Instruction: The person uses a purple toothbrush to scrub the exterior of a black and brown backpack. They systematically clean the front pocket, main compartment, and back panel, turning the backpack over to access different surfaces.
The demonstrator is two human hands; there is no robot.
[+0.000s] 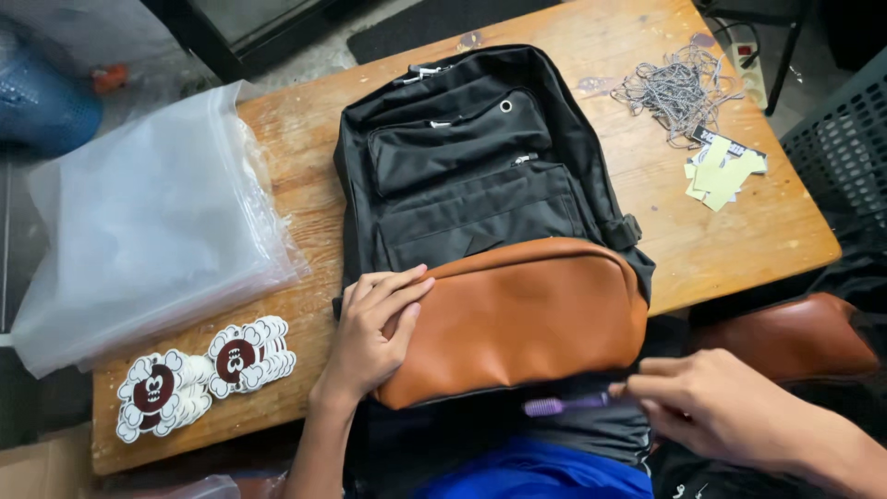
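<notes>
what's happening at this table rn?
A person has a black backpack with a brown leather base lying flat on a wooden table. The left hand rests on the brown base; the right hand pinches a small purple tool at the bag's lower edge. Clear plastic bags, round stickers, paper tags and grey cords lie around it.

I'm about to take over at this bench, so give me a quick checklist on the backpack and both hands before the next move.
1. Backpack lies flat on the wooden table: ok.
2. Left hand rests on the brown base panel: ok.
3. Right hand grips the purple tool at the bag's lower edge: ok.
4. Front pocket zips shut: cannot tell.
5. Sticker stacks clear of the bag: ok.
6. Cord pile and tags clear of the bag: ok.
</notes>
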